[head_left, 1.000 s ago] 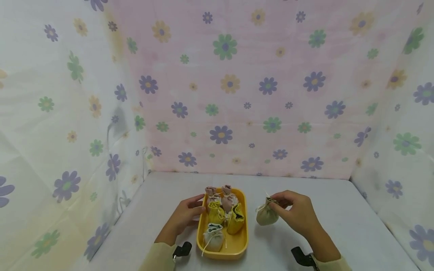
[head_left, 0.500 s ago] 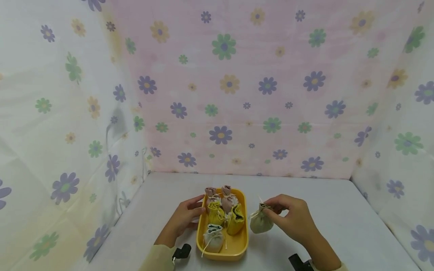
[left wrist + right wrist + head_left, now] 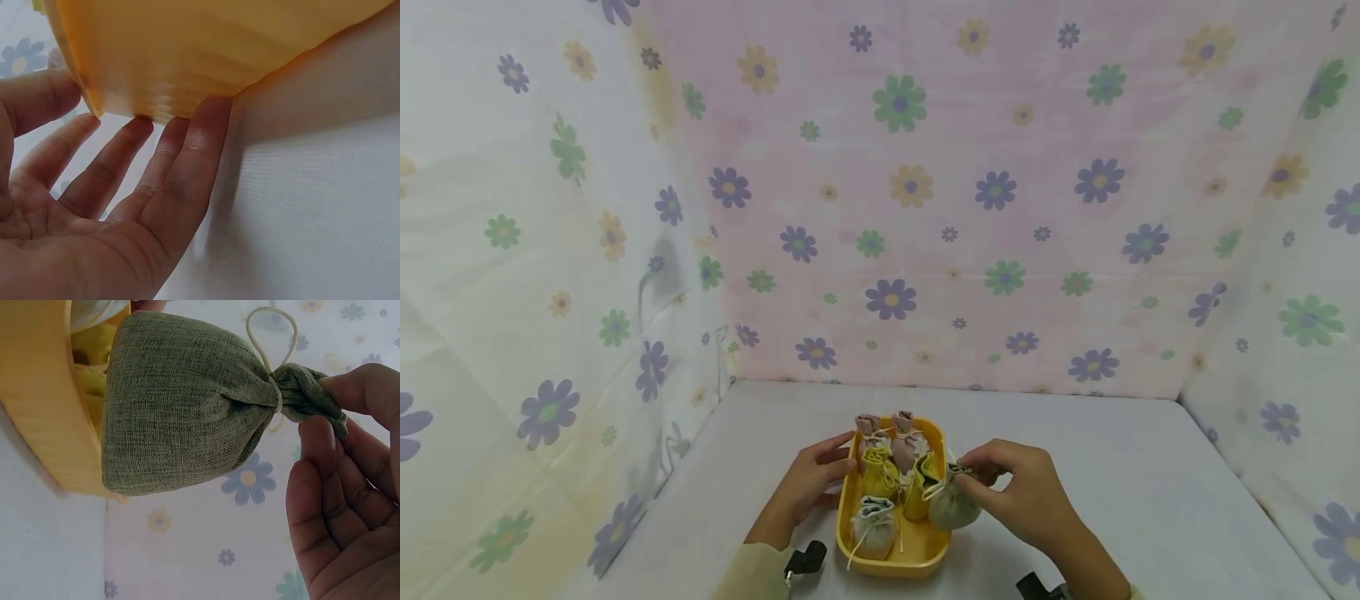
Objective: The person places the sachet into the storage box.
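Note:
In the head view my right hand (image 3: 1018, 492) pinches the gathered neck of a green drawstring pouch (image 3: 953, 507), holding it at the right rim of a yellow tray (image 3: 917, 567). The right wrist view shows the green pouch's (image 3: 181, 403) full body and its looped cream cord, with thumb and fingertips at the neck. My left hand (image 3: 811, 482) rests against the tray's left side. Its fingertips touch the outer wall of the yellow tray (image 3: 187, 56) in the left wrist view, fingers fairly straight.
Inside the tray stand two pink pouches (image 3: 906, 446) at the back, two yellow pouches (image 3: 878, 475) in the middle and a pale grey-white pouch (image 3: 874, 532) in front. A white table (image 3: 1090, 450) lies beneath, with flower-patterned cloth (image 3: 917, 250) around it.
My right hand has carried the green pouch leftward and slightly nearer, from beside the tray to its right rim. The left hand and tray stay in place.

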Available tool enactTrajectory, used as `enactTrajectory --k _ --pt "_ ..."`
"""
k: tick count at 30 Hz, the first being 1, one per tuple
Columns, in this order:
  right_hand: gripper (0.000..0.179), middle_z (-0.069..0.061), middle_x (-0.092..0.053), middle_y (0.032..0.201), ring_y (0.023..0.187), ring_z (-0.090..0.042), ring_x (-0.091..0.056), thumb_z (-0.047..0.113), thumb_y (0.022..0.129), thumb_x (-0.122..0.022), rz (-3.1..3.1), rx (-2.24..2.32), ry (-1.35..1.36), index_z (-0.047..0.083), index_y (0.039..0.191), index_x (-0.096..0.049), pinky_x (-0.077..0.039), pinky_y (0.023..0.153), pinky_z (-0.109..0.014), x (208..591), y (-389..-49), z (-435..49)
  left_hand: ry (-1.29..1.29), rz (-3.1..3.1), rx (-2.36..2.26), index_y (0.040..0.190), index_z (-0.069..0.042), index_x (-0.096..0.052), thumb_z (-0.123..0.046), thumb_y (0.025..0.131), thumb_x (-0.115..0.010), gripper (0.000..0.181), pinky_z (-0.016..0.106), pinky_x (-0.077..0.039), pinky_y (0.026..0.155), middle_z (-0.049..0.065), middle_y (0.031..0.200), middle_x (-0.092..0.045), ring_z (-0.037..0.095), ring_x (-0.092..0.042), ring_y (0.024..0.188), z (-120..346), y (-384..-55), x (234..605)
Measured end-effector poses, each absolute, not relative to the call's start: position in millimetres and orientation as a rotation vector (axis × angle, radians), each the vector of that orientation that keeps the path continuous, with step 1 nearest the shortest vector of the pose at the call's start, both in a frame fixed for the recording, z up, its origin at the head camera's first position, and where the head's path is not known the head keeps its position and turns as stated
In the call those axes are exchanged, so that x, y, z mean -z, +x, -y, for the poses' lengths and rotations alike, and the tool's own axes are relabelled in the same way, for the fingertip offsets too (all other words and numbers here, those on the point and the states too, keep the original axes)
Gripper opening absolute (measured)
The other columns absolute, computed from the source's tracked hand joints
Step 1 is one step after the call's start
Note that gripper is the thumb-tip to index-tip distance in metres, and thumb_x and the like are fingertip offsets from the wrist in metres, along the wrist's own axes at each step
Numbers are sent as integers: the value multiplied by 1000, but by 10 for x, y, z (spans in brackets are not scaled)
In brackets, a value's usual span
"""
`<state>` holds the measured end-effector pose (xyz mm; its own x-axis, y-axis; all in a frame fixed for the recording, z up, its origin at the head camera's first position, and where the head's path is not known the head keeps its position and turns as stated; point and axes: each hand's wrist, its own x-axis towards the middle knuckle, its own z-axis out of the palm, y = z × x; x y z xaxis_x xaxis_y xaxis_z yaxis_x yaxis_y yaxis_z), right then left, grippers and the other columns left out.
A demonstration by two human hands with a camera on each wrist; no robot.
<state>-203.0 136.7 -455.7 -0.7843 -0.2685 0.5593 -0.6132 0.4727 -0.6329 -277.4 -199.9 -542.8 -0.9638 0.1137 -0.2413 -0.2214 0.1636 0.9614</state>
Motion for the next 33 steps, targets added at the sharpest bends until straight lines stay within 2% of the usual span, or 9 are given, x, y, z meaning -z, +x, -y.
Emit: enactTrajectory --k 16,24,33 --pt "10 18 -72 86 69 -1 -66 26 89 -83 2342 -1384 864 30 95 -77 -60 62 -25 4656 -1973 -1077 -113 -2189 -1878 153 -26 -52 -31 93 -78 66 55 -64 81 21 153 -53 39 -62 129 1989 -2800 5462" --pt "10 19 -71 84 68 0 -66 26 88 -84 2347 -1405 874 30 94 -77 -60 61 -23 4707 -1967 -1007 -129 -2144 -1912 153 -26 -52 -33 90 -81 70 55 -64 81 21 152 -53 38 -63 128 1988 -2814 5453" --pt "11 18 -70 83 68 0 -65 24 88 -85 2410 -1399 882 29 93 -77 -60 60 -24 4832 -1996 -979 -121 -2161 -1887 154 -27 -51 -35 90 -80 71 55 -64 80 21 152 -54 39 -64 127 1995 -2797 5456"
